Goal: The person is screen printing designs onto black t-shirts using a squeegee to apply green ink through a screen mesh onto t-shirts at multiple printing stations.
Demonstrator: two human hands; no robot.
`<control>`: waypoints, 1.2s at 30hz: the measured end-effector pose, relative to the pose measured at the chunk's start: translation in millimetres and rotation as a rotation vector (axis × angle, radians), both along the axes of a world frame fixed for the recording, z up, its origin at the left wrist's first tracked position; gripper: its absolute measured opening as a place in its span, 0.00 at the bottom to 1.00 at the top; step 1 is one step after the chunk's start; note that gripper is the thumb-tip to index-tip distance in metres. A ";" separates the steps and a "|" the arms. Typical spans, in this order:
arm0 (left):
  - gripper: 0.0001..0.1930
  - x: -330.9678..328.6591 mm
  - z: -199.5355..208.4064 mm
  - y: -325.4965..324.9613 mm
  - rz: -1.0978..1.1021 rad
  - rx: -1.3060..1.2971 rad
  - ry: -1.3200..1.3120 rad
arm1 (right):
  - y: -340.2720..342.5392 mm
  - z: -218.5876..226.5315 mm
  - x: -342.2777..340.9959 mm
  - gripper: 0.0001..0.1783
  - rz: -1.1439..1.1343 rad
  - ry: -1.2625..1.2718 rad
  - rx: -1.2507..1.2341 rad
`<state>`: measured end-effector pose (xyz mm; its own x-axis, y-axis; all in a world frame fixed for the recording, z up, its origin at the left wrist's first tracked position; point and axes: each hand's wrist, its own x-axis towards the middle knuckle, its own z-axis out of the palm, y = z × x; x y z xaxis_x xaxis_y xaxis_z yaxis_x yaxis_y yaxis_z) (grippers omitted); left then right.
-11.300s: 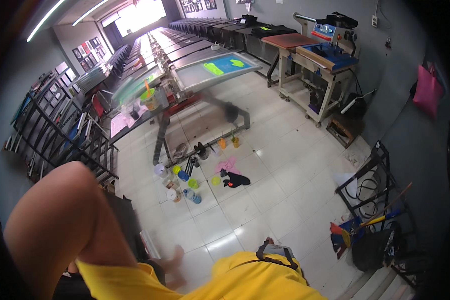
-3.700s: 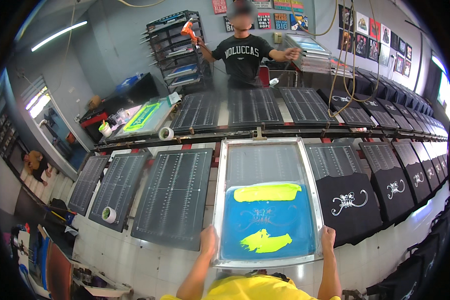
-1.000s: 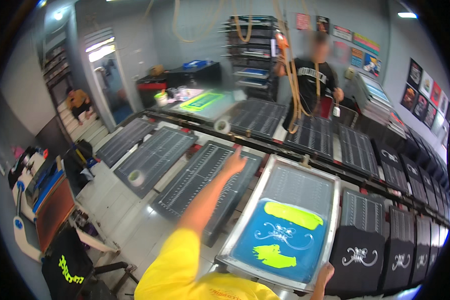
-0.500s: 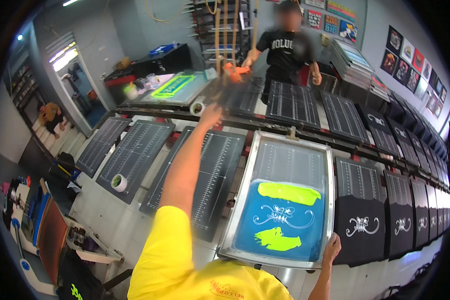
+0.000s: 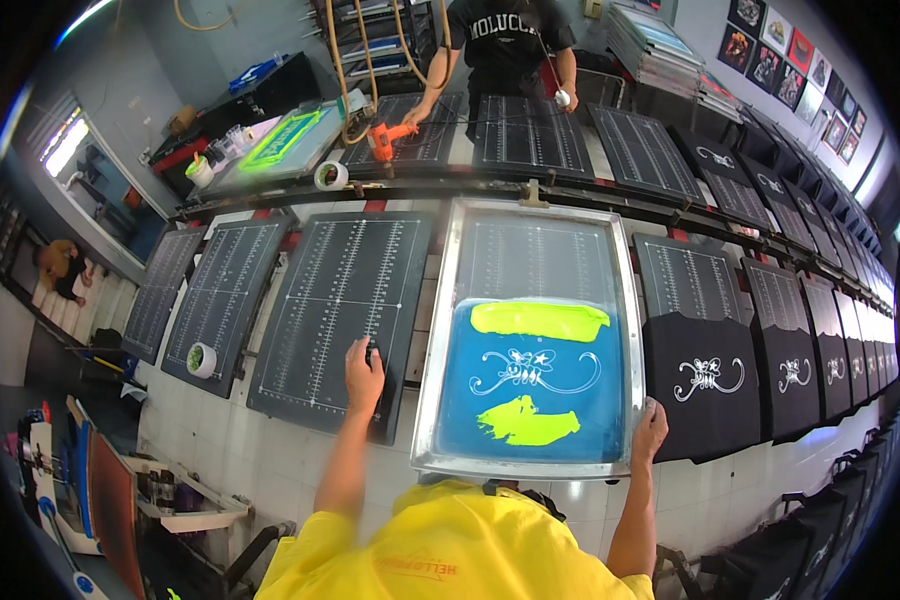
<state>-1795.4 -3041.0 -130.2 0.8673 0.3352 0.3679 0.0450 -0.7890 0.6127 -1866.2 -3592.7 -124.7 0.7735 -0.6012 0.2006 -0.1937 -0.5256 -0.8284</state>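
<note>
The printing screen [image 5: 540,285] lies in front of the person, straight ahead, its far end at a small clamp [image 5: 533,195] on the table rail. Its metal frame [image 5: 632,340] looks stiff and moderately heavy, probably awkward on one corner alone, while the stretched mesh is likely thin and easily marked. Two patches of yellow ink, one upper [image 5: 540,320] and one lower [image 5: 530,425], look wet and slippery, so the bare side bars near the bottom corners seem the best hold.

The right hand [image 5: 649,430] is at the right bar near the lower corner, fingers curled and seemingly clamped on it. The left hand [image 5: 365,375] is apart from the screen, to its left, over a black board [image 5: 340,280]; its fingers are bent close together by something small and dark, and I cannot tell whether they grip it.
</note>
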 end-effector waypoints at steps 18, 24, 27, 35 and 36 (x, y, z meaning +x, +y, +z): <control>0.23 -21.7 -17.5 -20.8 0.111 0.024 -0.017 | -9.5 -9.2 2.4 0.15 0.083 -0.008 -0.013; 0.20 -10.8 -14.2 -13.5 0.167 -0.191 0.027 | -11.5 -11.3 4.0 0.15 0.120 -0.017 -0.009; 0.18 2.9 -6.5 -14.2 0.172 -0.430 0.020 | -12.4 -11.9 3.1 0.15 0.127 -0.019 -0.015; 0.16 41.7 58.8 -55.2 -0.040 -0.980 0.026 | -14.1 -15.5 4.0 0.14 0.094 -0.012 -0.021; 0.15 48.3 61.4 -56.5 -0.073 -1.012 0.014 | -13.1 -15.4 5.1 0.14 0.100 -0.017 -0.021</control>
<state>-1747.0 -3097.5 -68.8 0.9003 0.4296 -0.0702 0.0300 0.0995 0.9946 -1861.1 -3605.8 -140.1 0.8257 -0.5167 0.2264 -0.1251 -0.5589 -0.8197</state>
